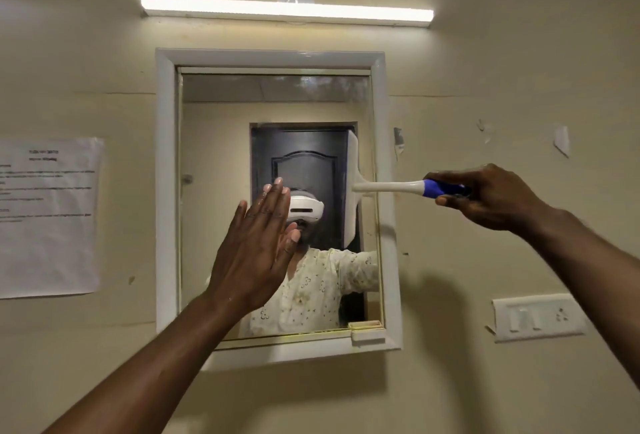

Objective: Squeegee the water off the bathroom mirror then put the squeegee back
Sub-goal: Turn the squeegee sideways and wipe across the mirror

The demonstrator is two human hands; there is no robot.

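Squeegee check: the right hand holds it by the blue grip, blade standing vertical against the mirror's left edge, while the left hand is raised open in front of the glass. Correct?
Not quite. In the head view the squeegee blade stands against the right edge of the mirror, not the left. The rest holds: the right hand grips the blue handle, the blade is vertical, and the left hand is raised open before the glass.

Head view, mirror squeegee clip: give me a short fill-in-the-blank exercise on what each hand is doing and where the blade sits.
1. The squeegee is gripped by its blue handle in the ____ hand.
2. The left hand is held ____, fingers straight, in front of the mirror.
3. The squeegee blade stands upright near the mirror's ____ edge.
4. Above the mirror's white frame, the tube light is switched ____.

Missing words: right; open; right; on
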